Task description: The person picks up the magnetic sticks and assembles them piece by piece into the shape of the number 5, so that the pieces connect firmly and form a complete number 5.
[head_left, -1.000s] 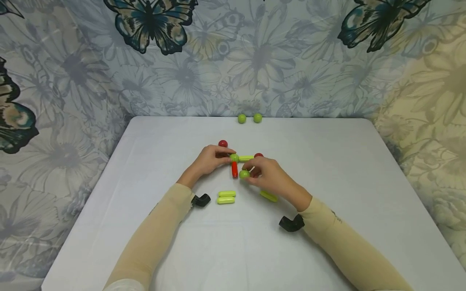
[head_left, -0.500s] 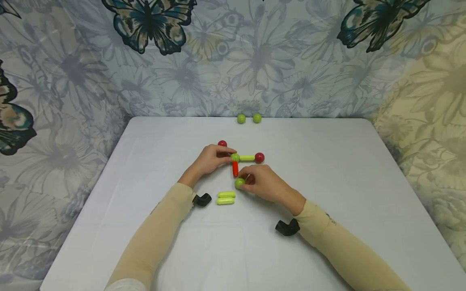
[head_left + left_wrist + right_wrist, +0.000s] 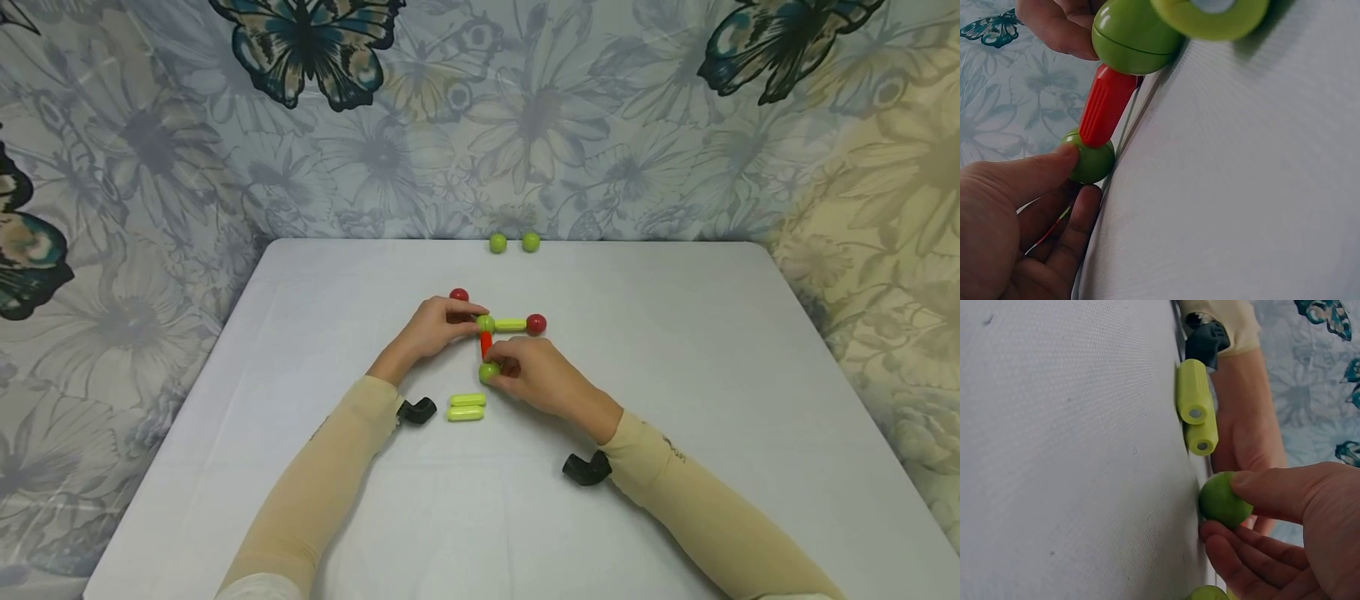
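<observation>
My left hand (image 3: pixel 438 323) pinches a green ball (image 3: pixel 1092 164) between thumb and fingers, with a red rod (image 3: pixel 1107 106) standing out from it toward me. At the rod's near end is a second green ball (image 3: pixel 1225 499), which my right hand (image 3: pixel 542 373) pinches; ball and rod appear to meet in the left wrist view. A yellow-green rod (image 3: pixel 510 324) runs right from the left-held ball to a red ball (image 3: pixel 536 324). Another red ball (image 3: pixel 459 294) shows behind my left fingers, and what joins it is hidden.
Two yellow-green rods (image 3: pixel 467 407) with grey round ends lie side by side nearer me. A yellow-green piece (image 3: pixel 1209 592) shows at the right wrist view's bottom edge. Two green balls (image 3: pixel 514 242) sit at the white table's (image 3: pixel 675 333) far edge, before a patterned cloth backdrop (image 3: pixel 540 117).
My right hand has moved left and toward me with its green ball, bringing it to the red rod's near end. The red ball at right came into full view. The left hand has hardly moved.
</observation>
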Tool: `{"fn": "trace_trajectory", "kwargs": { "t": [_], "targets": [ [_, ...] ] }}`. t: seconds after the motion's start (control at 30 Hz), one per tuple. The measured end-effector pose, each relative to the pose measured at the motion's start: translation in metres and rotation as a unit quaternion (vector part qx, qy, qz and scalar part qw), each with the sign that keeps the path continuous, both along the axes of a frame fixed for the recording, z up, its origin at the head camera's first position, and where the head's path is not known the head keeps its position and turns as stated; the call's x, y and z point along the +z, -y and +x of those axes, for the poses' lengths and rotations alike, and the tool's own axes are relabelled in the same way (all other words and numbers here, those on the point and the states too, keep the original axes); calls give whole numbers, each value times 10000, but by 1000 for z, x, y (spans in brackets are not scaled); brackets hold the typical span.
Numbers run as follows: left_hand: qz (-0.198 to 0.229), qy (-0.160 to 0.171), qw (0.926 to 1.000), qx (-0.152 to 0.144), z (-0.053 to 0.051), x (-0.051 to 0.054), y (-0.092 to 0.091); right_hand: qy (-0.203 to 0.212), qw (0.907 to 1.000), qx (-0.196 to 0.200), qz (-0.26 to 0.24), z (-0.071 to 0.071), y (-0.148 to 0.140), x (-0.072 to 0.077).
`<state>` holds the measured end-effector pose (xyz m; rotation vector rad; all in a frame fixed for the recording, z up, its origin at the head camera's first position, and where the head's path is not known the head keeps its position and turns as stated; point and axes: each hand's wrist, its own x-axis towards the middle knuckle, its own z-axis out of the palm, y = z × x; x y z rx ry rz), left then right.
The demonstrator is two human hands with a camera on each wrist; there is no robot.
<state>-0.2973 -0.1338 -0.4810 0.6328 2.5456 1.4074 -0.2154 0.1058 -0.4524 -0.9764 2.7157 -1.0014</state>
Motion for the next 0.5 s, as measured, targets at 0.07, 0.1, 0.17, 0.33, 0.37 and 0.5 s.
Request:
{"fn": "trace_trajectory", "kwargs": {
  "t": [0.07, 0.1, 0.17, 0.33, 0.37, 0.5],
  "targets": [
    [-6, 3, 10000, 1, 0, 0, 0, 3, 10000, -7, 8, 0, 0, 0],
    [-3, 4, 10000, 0, 0, 0, 0, 1, 10000, -13, 14, 0, 0, 1],
    [24, 6, 10000, 5, 0, 0, 0, -8, 10000, -34, 22, 1, 0, 1],
    [74, 1, 10000, 40, 0, 0, -1, -75, 9999, -66, 29, 1, 2, 2],
    [76, -3, 10000, 48, 0, -1, -1, -94, 9999, -63, 33, 2, 2, 2],
    [100, -1, 9999, 52, 1, 0, -1, -131, 9999, -60, 13, 3, 3, 3]
  ]
}}
